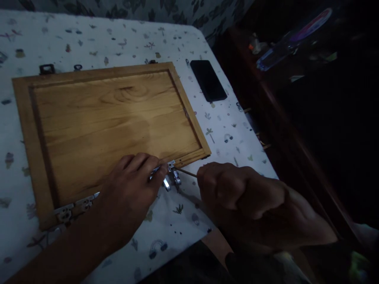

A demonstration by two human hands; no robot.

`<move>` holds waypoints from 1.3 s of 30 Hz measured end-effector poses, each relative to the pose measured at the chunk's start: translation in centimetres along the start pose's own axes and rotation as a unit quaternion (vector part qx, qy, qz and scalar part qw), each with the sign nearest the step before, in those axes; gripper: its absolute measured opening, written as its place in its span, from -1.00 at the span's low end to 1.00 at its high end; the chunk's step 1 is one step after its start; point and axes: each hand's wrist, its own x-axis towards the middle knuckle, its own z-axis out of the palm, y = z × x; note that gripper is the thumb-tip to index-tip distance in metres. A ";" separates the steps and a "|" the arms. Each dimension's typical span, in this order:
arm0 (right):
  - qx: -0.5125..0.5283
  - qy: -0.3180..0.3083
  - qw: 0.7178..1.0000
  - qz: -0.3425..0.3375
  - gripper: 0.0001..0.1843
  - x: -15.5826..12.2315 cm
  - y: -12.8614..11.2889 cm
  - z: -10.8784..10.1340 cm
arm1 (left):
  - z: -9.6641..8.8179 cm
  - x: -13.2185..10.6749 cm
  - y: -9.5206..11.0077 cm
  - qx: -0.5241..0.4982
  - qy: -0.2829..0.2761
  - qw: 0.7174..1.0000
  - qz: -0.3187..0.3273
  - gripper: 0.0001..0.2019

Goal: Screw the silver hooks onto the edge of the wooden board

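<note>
Wooden panel [118, 114], lying flat on the table [103, 37]; at its near left corner, a metal bracket [64, 214]. The left hand [130, 189], fingers bent and nearly closed, pinches a metal fitting [171, 165] at the panel's near edge, toward the right corner. A thin rod [187, 172] slants from that fitting. Near the table's right edge, a black phone [209, 81]. The right hand [245, 193], fully curled, grips the rod's hidden end.

The rectangular honey-brown wooden panel [103, 122] showed darker, swirling grain; the white-covered counter [201, 126] bore small palm and rainbow prints.
</note>
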 end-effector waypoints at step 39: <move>0.069 0.004 0.992 -0.104 -0.42 -1.4 1.2 -0.4 | -0.2 0.3 -0.3 -0.057 -0.011 0.998 -0.020 -0.65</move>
